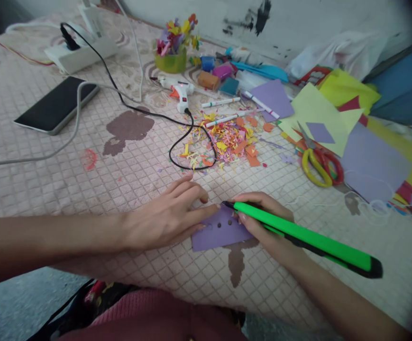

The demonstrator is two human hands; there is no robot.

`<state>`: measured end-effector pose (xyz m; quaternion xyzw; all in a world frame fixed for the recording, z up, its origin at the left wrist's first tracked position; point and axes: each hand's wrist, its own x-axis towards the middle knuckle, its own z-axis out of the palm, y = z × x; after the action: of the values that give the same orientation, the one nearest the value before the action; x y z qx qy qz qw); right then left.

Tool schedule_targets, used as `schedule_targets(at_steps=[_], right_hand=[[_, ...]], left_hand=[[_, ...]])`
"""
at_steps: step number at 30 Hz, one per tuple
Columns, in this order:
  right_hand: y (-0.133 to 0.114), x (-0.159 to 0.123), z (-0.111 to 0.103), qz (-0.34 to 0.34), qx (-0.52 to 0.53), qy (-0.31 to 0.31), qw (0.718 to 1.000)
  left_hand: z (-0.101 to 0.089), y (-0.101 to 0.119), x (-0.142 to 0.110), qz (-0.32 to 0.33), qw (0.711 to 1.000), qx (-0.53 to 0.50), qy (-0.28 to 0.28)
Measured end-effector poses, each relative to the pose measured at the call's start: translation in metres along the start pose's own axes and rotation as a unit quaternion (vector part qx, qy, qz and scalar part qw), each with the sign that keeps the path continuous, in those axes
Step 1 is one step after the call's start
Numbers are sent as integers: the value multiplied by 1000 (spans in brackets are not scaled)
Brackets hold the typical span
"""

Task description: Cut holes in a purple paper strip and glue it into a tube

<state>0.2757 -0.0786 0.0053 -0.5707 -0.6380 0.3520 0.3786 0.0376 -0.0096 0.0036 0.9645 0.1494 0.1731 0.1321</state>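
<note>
A small purple paper piece point(206, 240) lies on the patterned tablecloth in front of me, marked with two dark round spots and a fainter ring. My left hand point(170, 213) rests palm down at its left, fingers stretched, some fingertips on the paper. Held pen-like in my right hand point(266, 218) is a long green utility knife point(308, 233) with a black end cap. Its dark tip meets the paper's upper edge, close to my left index finger. The tip's exact contact is too small to make out.
Shredded paper scraps point(227, 142) lie beyond my hands, beside a glue gun point(182, 92) and its looping black cord. Yellow-and-red scissors point(315, 166) and coloured paper sheets point(372, 156) are at the right. A phone point(58, 105) and power strip point(81, 52) sit at the left.
</note>
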Motion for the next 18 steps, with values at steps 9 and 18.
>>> schedule_targets(at_steps=[9, 18], right_hand=[[-4, -1, -3, -6, 22, 35, 999], [17, 10, -12, 28, 101, 152, 983]], left_hand=[[4, -5, 4, -20, 1000, 16, -4], [-2, 5, -2, 6, 999, -43, 9]])
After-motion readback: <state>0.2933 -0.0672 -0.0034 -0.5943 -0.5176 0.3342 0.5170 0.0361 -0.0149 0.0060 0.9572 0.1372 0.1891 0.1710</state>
